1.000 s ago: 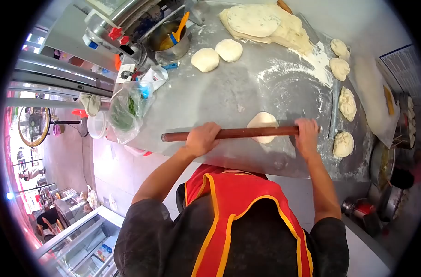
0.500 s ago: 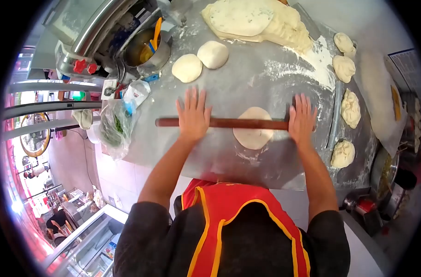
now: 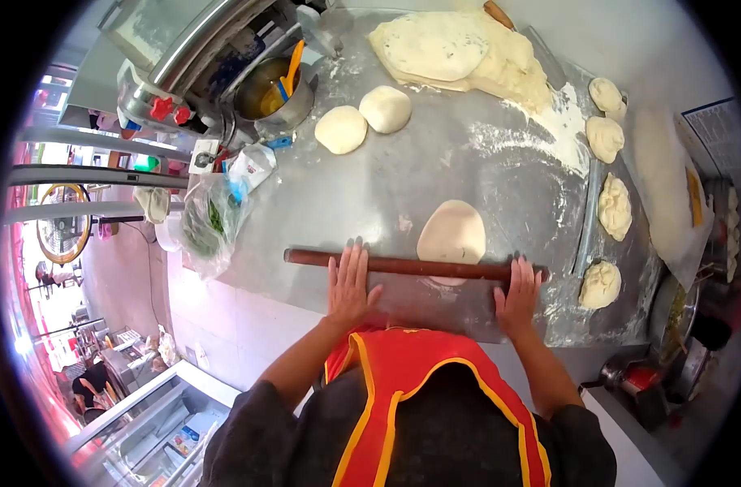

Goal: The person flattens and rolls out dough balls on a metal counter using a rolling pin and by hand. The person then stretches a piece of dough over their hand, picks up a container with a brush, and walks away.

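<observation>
A dark reddish-brown rolling pin (image 3: 403, 266) lies across the lower part of a flattened dough round (image 3: 451, 231). The round is thin, pale and a little longer than wide, and a sliver of it shows on the near side of the pin. Near the pin's left end, my left hand (image 3: 352, 288) rests on it with fingers stretched out and thumb apart. My right hand (image 3: 520, 298) lies likewise over the pin close to its right end, fingers extended. Neither hand is wrapped round the wood. Two smooth dough pieces (image 3: 341, 130) sit farther back, side by side.
A large dough slab (image 3: 435, 49) lies at the back of the metal table (image 3: 321, 199), beside scattered flour (image 3: 541, 134). Several lumpy dough balls (image 3: 615, 208) line the right side. At left are a metal pot (image 3: 283, 105) with an orange-handled utensil and a plastic bag (image 3: 212, 219) of greens.
Both hands have drawn the rolling pin toward my body, from the round's middle to its near edge. The round looks longer front to back. The view has shifted slightly.
</observation>
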The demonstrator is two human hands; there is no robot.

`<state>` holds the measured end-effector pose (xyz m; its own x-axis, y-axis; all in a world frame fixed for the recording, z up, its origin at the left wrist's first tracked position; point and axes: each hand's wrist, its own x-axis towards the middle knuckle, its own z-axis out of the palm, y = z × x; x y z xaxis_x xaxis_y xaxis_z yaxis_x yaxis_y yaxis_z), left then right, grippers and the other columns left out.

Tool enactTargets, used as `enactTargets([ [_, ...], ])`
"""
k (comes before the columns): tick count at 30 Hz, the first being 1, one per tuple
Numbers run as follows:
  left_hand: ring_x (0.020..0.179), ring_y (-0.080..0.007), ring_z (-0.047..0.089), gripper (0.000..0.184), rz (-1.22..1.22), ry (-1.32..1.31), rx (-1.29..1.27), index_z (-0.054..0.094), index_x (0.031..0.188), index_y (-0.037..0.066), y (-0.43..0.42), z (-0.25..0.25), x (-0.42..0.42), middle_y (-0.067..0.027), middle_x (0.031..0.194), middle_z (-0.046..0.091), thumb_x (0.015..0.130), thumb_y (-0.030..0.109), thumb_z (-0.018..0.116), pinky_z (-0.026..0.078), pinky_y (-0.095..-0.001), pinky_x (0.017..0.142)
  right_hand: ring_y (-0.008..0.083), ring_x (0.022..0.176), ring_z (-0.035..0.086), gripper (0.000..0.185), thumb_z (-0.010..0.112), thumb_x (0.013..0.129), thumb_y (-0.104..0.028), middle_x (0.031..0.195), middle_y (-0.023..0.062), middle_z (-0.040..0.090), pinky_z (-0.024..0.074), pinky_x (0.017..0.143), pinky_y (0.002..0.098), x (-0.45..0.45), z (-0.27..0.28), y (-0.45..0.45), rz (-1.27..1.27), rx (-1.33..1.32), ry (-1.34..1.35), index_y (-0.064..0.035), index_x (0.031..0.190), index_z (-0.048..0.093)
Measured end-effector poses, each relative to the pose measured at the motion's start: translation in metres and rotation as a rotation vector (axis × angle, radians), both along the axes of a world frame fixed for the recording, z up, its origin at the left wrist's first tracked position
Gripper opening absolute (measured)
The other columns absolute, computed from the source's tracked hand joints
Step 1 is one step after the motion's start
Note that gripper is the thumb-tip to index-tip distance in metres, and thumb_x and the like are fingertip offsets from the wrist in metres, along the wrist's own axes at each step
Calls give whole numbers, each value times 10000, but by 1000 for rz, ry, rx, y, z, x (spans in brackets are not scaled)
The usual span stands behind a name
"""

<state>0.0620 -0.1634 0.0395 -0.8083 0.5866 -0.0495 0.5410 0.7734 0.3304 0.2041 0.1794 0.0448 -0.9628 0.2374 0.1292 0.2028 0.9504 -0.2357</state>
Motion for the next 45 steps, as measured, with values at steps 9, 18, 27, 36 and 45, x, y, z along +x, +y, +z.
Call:
enactTargets([
  [9,1361,-307,384,580,24,251,70,482,1347,17,54,11,-91,-180,1420,464,900,371,590,226,-539,1134,357,1358,377,533,479,973,-318,1478,198,399,244,1122,523,-110,-11,49,-20,75,14,-31,1417,414],
  [18,945,-334,576,317,-77,76,215,590,1011,50,16,8,-12,-120,983,610,700,82,643,459,-443,847,372,1070,563,518,725,819,-238,1212,210,584,450,926,409,-169,-5,-1,71,-492,-236,-8,1254,562],
  [27,888,-266,543,187,-58,126,227,572,938,67,-7,30,33,-76,895,563,760,122,579,430,-370,797,347,982,582,300,730,714,-216,993,154,627,479,843,433,-231,-4,-121,743,-383,-358,-77,968,652],
  [36,970,-260,547,260,-81,210,148,589,1008,81,-24,27,-21,-66,967,575,773,193,582,413,-398,858,386,1058,592,342,606,917,-287,1133,216,639,451,910,482,-60,32,-24,-14,-332,-185,-13,1121,623],
  [45,1426,-306,295,609,97,197,-27,435,1419,85,19,7,-78,-128,1505,385,902,370,586,214,-569,1130,310,1396,354,485,408,1003,-281,1480,137,426,183,1143,561,-66,-13,-7,-160,50,-16,-75,1442,415],
])
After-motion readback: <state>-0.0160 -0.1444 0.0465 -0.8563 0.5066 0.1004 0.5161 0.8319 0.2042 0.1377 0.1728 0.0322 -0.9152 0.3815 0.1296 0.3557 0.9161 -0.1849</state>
